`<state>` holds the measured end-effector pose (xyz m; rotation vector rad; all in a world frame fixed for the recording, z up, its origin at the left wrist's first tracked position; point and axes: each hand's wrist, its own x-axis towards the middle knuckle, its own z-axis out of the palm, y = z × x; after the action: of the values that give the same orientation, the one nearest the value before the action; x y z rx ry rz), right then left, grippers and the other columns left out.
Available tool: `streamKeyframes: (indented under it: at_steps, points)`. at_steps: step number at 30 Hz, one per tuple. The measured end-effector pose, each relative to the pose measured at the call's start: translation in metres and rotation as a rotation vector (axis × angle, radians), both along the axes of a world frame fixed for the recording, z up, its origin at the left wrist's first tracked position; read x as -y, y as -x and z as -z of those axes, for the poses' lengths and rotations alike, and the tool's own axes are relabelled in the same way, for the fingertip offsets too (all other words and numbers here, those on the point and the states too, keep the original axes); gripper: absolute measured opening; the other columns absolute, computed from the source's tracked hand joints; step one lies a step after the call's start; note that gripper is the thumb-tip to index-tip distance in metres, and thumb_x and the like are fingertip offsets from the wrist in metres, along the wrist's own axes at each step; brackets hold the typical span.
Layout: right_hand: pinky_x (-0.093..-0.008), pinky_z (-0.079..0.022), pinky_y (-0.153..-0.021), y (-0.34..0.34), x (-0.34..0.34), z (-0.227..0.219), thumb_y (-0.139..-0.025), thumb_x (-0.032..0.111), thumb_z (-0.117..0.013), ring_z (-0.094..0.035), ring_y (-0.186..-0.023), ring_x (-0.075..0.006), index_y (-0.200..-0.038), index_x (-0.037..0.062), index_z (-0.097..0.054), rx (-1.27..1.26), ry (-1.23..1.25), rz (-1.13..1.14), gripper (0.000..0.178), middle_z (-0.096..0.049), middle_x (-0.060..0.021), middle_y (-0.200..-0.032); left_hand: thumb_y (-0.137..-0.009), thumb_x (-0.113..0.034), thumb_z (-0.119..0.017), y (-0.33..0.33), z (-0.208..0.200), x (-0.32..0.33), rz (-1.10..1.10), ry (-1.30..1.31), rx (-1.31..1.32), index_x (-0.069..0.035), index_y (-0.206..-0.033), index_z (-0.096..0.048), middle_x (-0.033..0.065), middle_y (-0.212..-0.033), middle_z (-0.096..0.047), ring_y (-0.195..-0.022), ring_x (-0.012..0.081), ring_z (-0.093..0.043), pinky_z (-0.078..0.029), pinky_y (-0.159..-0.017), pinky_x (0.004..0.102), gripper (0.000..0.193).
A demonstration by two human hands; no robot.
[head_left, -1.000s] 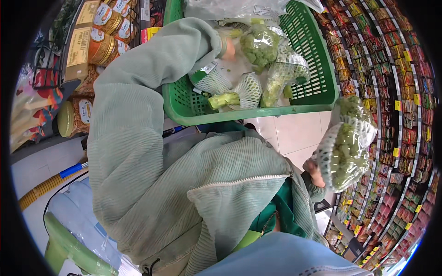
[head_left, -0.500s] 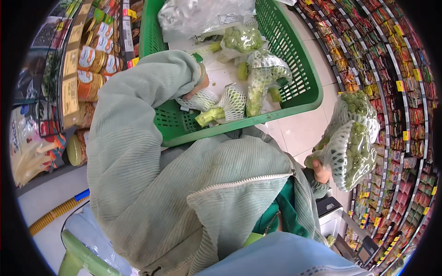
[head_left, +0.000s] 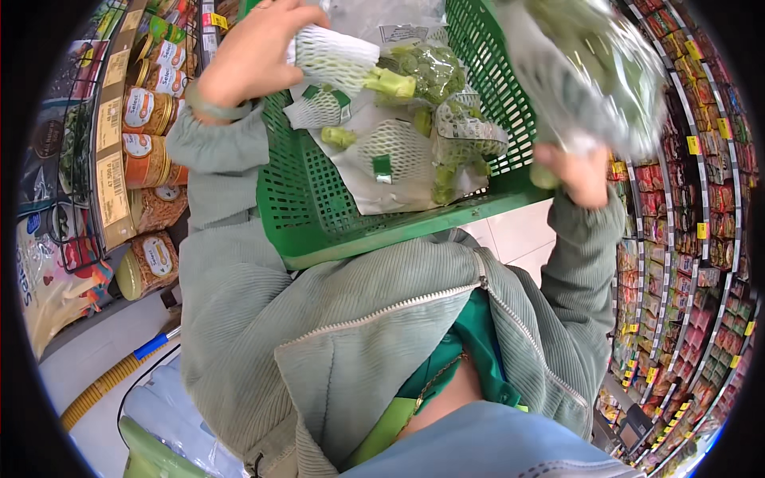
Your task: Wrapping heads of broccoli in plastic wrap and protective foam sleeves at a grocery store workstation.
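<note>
My left hand (head_left: 251,60) is closed on a broccoli in a white foam net (head_left: 335,57), lifted over the left side of a green plastic crate (head_left: 358,239). Its cut stem points right. Up to the right of the crate, my right hand (head_left: 578,171) grips wrapped broccoli (head_left: 594,80) by the stem end; motion blurs the heads under clear film. Inside the crate lie more netted pieces, among them one with a green label (head_left: 390,151), a bagged broccoli head (head_left: 426,72) and a wrapped bunch (head_left: 470,135) on the right.
A shelf of lidded jars (head_left: 147,111) stands close on the left. To the right, long shelves of small colourful packets (head_left: 701,199) line the aisle over a tiled floor (head_left: 510,231). Clear plastic (head_left: 382,16) covers the crate's far end. A yellow ribbed hose (head_left: 100,390) runs at lower left.
My left hand has come up out of the crate holding a netted broccoli. My right hand has swung the wrapped broccoli upward and away, beside the crate's right wall.
</note>
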<state>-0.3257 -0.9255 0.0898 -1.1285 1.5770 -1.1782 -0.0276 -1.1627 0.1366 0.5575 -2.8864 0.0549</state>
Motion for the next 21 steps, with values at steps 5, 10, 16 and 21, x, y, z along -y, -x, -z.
streamKeyframes:
  at_steps: [5, 10, 16, 21]
  points:
    - [-0.0301, -0.045, -0.080, -0.013, 0.084, 0.031, -0.078, 0.023, -0.072, -0.056, -0.096, -0.0167, -0.111, -0.0043, -0.055, -0.250, 0.222, -0.134, 0.047, -0.058, -0.0104, -0.105, -0.055, 0.001, -0.059, -0.005, -0.008, -0.010, 0.039, -0.150, -0.111, -0.006, -0.105, -0.057, 0.0103, -0.103, -0.053, -0.100, 0.0333, -0.052, -0.043, -0.087, 0.0364, 0.050]
    - [-0.0328, -0.045, -0.082, 0.012, 0.095, 0.072, -0.084, 0.028, -0.068, -0.055, -0.096, -0.0196, -0.115, -0.0056, -0.050, -0.906, 0.163, -0.215, 0.049, -0.055, -0.0145, -0.107, -0.057, -0.005, -0.060, 0.005, -0.001, -0.019, 0.209, -0.253, -0.081, -0.004, -0.102, -0.057, 0.0117, -0.100, -0.054, -0.098, 0.0307, -0.053, -0.043, -0.086, 0.0356, 0.045]
    - [-0.0280, -0.047, -0.070, -0.033, 0.057, 0.031, -0.080, 0.025, -0.072, -0.054, -0.091, -0.0165, -0.115, -0.0036, -0.048, -0.652, 0.450, 0.044, 0.051, -0.055, -0.0101, -0.105, -0.075, -0.013, -0.072, 0.034, -0.021, -0.040, 0.375, -0.255, -0.070, -0.004, -0.118, -0.051, 0.0160, -0.110, -0.054, -0.102, 0.0319, -0.055, -0.044, -0.087, 0.0382, 0.048]
    - [-0.0272, -0.047, -0.068, -0.061, 0.050, 0.035, -0.077, 0.013, -0.073, -0.055, -0.087, -0.0149, -0.115, -0.0012, -0.049, -0.214, 0.474, -0.308, 0.047, -0.055, -0.0090, -0.106, -0.072, -0.014, -0.077, 0.071, 0.006, -0.038, 0.542, -0.081, -0.596, -0.003, -0.110, -0.052, 0.0136, -0.101, -0.053, -0.094, 0.0283, -0.055, -0.045, -0.081, 0.0382, 0.047]
